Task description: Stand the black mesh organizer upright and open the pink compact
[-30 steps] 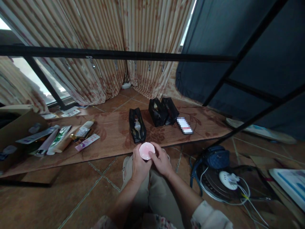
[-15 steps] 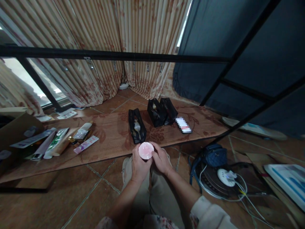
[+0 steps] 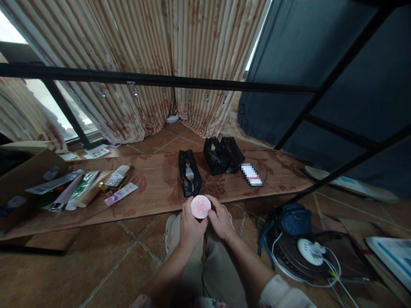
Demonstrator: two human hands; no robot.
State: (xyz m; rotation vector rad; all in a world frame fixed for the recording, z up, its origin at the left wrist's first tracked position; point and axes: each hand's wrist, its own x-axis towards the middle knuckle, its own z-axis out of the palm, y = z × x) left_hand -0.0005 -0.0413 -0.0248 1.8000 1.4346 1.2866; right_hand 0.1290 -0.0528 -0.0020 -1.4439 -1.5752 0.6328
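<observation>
Between both hands, over my lap, is a small round pink jar [image 3: 201, 206] with a pale, shiny top facing up. My left hand [image 3: 192, 226] wraps its left side, fingers curled around it. On the other side, my right hand [image 3: 221, 219] grips it, with the thumb at its lower right edge. The jar's underside is hidden by my fingers. Just beyond it on the low bench [image 3: 154, 184] stands an open black pouch [image 3: 184, 182] with a clear-looking item inside. Two more black pouches [image 3: 215, 159] stand side by side farther back.
A phone [image 3: 252, 174] lies right of the pouches. Several tubes [image 3: 85, 186] and a pink-and-white slim box [image 3: 121, 194] lie on the left, beside a cardboard box [image 3: 28, 171]. On the right floor are a blue bag [image 3: 293, 219] and a white power strip [image 3: 308, 251] with cables.
The whole view has shifted slightly, so things sit a little farther right and lower. Both hands keep the same hold on the jar.
</observation>
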